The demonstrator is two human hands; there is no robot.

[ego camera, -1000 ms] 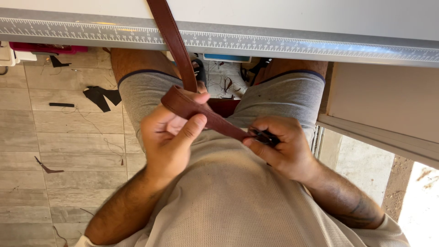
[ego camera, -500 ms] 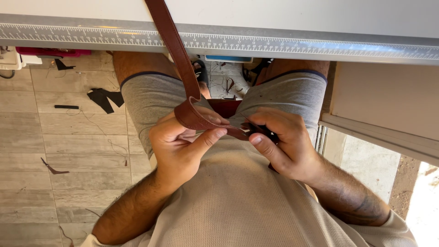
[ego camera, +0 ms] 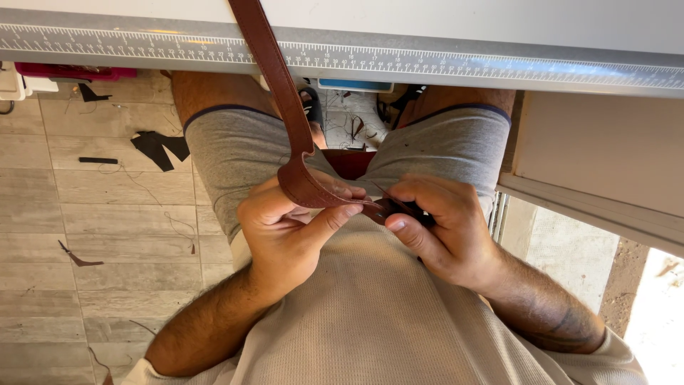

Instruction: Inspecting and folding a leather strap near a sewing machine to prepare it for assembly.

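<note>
Far left: pale wood-look plank floor (ego camera: pixel 107 214), littered with offcuts. A dark leather scrap (ego camera: pixel 160 147) lies near the seated person's leg; a narrow black strip (ego camera: pixel 97 160) just left of it; a small brown sliver (ego camera: pixel 77 258) lower down. A red flat object (ego camera: pixel 71 71) shows under the table edge, partly hidden.

Across the top: table edge (ego camera: pixel 499 28), pale, with a grey ruled measuring strip (ego camera: pixel 463 65) running along its whole width.

Left of centre: brown leather strap (ego camera: pixel 274 85), stitched along both edges, comes down from over the table edge, passes in front of the grey shorts (ego camera: pixel 235 157), then bends sharply at the lap and runs rightward between the two hands.

Left hand (ego camera: pixel 285 232): closed around the strap at the bend. Thumb lies stretched along the strap's lower face, fingers curled under and behind. Grip firm, hand narrow, not spread.

Centre: strap's end meets a small dark piece (ego camera: pixel 399 209) at the point where the hands come together. Cannot tell what it is; mostly covered by fingers.

Right hand (ego camera: pixel 445 232): closed, thumb and forefinger pinching the dark piece and strap end, remaining fingers folded over. The two thumbs are nearly touching.

Below the hands: beige waffle-knit shirt (ego camera: pixel 385 314) fills the lower frame.

Right: pale cabinet or drawer side (ego camera: pixel 598 157) under the table, close beside the person's right thigh. Beyond it, rough light ground (ego camera: pixel 655 314), sunlit.
</note>
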